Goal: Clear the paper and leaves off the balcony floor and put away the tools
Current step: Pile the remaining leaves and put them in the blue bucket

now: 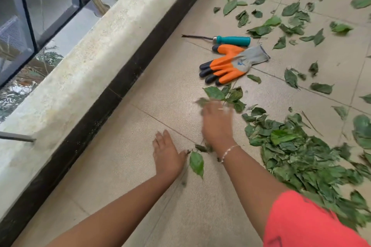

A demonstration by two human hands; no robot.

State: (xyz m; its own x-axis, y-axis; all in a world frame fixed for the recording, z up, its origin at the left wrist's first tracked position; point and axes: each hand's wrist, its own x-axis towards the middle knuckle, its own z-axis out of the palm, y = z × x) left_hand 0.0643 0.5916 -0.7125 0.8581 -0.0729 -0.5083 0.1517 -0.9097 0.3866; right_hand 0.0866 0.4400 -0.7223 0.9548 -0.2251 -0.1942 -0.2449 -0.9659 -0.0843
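Green leaves lie all over the tiled balcony floor, with a thick pile of leaves (297,156) at the right. My left hand (167,152) rests flat on the floor with straight fingers, beside a single leaf (196,163). My right hand (217,122), blurred and wearing a bracelet, reaches over a small cluster of leaves (222,95) with its fingers spread. Beyond it lies an orange and grey glove (230,64). A teal-handled hand tool (230,39) with a thin dark metal shaft lies just past the glove.
A low concrete parapet (84,70) with a black base strip runs along the left, metal railing above it. More scattered leaves (271,12) cover the far tiles. A red garment (305,220) fills the lower right corner.
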